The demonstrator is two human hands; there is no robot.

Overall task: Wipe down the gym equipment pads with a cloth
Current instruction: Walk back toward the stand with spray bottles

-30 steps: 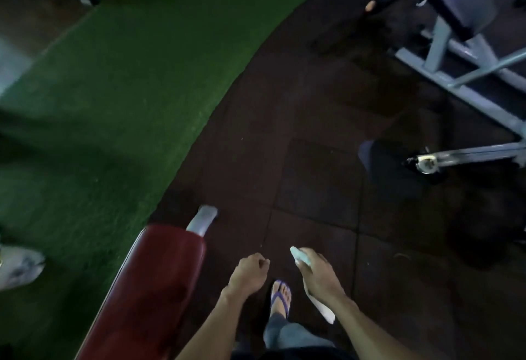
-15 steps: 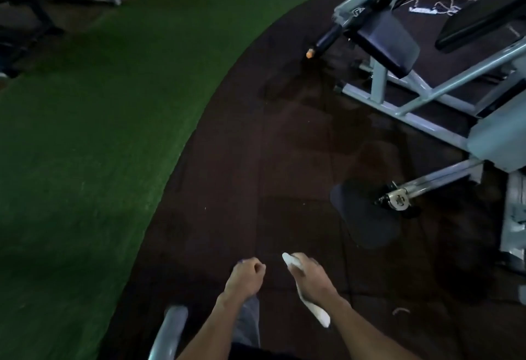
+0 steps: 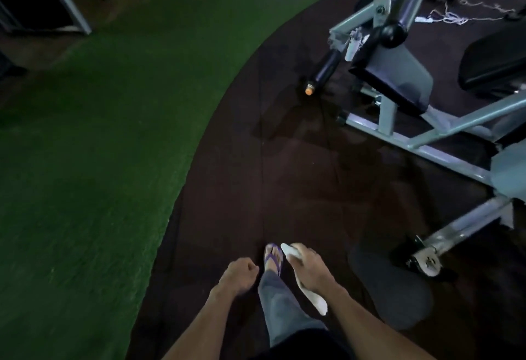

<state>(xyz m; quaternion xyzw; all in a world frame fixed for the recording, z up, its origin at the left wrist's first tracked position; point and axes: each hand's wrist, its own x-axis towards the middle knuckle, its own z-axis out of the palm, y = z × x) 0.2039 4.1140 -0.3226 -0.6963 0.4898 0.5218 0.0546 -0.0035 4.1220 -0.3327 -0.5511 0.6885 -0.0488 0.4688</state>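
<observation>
**Cloth in hand, pads not yet reached**

Cloth (image 3: 310,292), white and limp, hangs bunched from the right hand (image 3: 308,267), which is closed around its middle so both ends flop free. It looks light and soft, easy to fold flat against the palm for wiping. The left hand (image 3: 237,274) is curled into a loose fist holding nothing. Ahead to the right stands a grey-framed machine with a dark angled pad (image 3: 398,80), firm-looking and probably smooth-skinned. No brand or lettering is legible anywhere in this dim light.
</observation>
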